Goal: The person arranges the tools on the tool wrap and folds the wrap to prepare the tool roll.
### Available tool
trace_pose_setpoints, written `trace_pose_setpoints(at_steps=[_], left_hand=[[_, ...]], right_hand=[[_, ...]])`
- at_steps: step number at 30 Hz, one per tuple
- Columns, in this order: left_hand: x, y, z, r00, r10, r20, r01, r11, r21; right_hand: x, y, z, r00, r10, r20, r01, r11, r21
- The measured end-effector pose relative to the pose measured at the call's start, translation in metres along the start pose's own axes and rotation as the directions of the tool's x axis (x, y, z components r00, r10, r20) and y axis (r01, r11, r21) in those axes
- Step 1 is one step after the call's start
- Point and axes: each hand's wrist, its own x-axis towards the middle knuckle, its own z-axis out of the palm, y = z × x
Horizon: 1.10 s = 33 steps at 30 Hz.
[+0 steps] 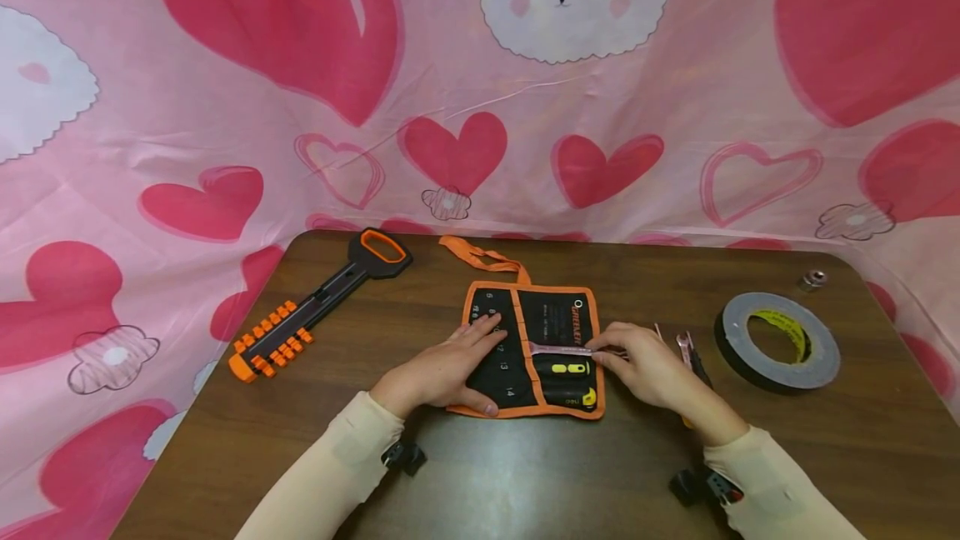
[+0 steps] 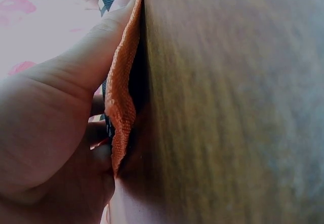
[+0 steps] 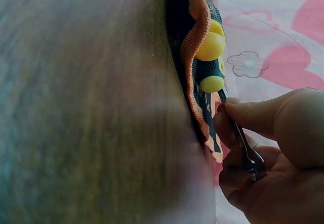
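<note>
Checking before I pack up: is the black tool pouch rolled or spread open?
Spread open: the pouch lies unrolled, its printed numbers facing up and its orange strap loose beyond the far edge.

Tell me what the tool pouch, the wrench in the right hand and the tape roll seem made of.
Tool pouch: matte black fabric, probably synthetic; its orange edging shows a woven texture up close.
Wrench: metal, likely polished or plated steel, judging by its shine.
Tape roll: dull gray side, tape material unclear; the printed yellow core is possibly card.
</note>
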Motion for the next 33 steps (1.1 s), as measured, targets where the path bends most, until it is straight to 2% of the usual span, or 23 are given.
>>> trace_pose_setpoints(at_steps=[15, 22, 27, 33], left_hand=[[-0.001, 0.002, -0.003, 1.0, -0.013, -0.002, 0.013, 1.0, 0.012], [0.001, 0.005, -0.002, 1.0, -0.005, 0.0, 0.005, 1.0, 0.006], [0.001, 0.005, -0.001, 1.0, -0.004, 0.002, 0.004, 1.0, 0.004], [0.0, 0.003, 0.0, 1.0, -0.016, 0.0, 0.016, 1.0, 0.001]], right_hand=[[0.01, -0.005, 0.007, 1.0, 0.011, 0.018, -0.012, 0.999, 0.038], [0.014, -0.009, 0.003, 0.996, 0.044, 0.071, -0.047, 0.998, 0.042], [0.01, -0.006, -0.008, 0.987, 0.087, 0.134, -0.087, 0.996, -0.005], [0.003, -0.003, -0.018, 0.985, 0.114, 0.127, -0.1, 0.988, -0.116]])
